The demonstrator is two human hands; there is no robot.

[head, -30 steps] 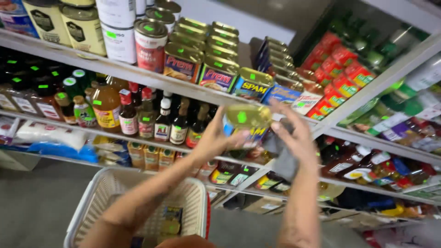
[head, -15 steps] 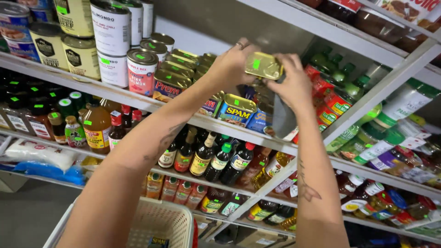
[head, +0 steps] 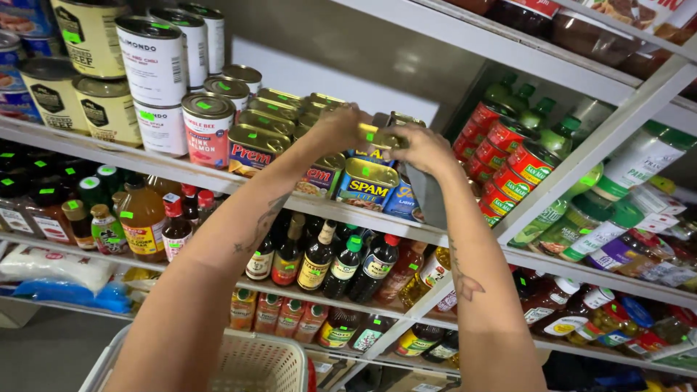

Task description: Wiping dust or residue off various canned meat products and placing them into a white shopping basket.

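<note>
- Hands are meeting at the middle shelf (head: 406,225); everything below is placed relative to that shelf.
- Left hand (head: 340,127) is curling its fingers around one end of a small rectangular gold-topped tin (head: 380,136), thumb side hidden, so I cannot tell how tightly it is closing.
- Right hand (head: 428,147) is pinching the tin's other end with fingers bent, partly closed on it.
- Tin is sitting just above the stacked tins (head: 367,181) at the front of the shelf, level with the top row; two-handed grip is probably keeping it flat for stacking.
- Round cans (head: 207,131) are standing at the left end of the shelf, bigger ones stacked behind.
- Sauce bottles (head: 312,258) are lining the rack below the shelf.
- White basket (head: 250,363) is hanging well below it, under the left forearm.
- Red-lidded cans (head: 512,149) are lying on the angled rack right of the shelf.
</note>
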